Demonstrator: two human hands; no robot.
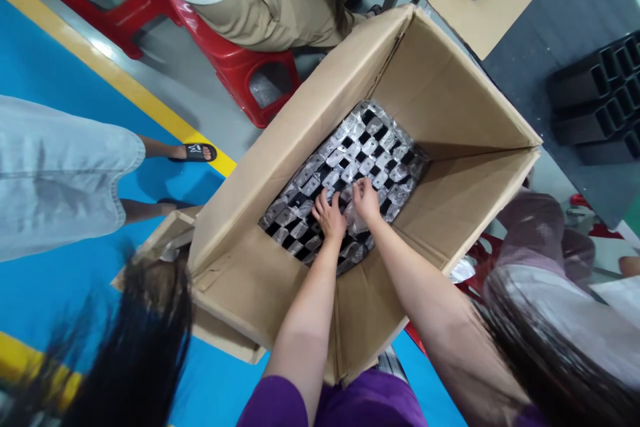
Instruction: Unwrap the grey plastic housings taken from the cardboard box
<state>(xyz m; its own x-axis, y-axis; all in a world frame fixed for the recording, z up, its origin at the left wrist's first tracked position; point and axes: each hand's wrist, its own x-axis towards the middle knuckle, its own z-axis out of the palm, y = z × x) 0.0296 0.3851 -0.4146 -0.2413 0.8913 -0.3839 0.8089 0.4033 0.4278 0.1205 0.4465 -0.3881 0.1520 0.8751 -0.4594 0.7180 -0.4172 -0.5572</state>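
Observation:
A deep cardboard box (pixel 465 107) stands open in front of me. At its bottom, dark rectangular pieces wrapped in clear plastic (pixel 370 145) stand packed in rows, light ends and black gaps alternating like a checkerboard. My left hand (pixel 330 217) rests on the pieces with its fingers apart. Just to its right, my right hand (pixel 367 201) has its fingers curled together in a pinch at the top of the rows; what sits between them is hidden. Crumpled clear plastic (pixel 354 220) shows between the two hands.
Black rectangular tubes (pixel 600 93) are stacked on a dark table at the right, near a cardboard sheet (pixel 520 7). A person in tan trousers (pixel 270 7) sits on a red stool (pixel 240 80) beyond the box. Other people are at left and right. A smaller carton (pixel 220 333) touches the box's left side.

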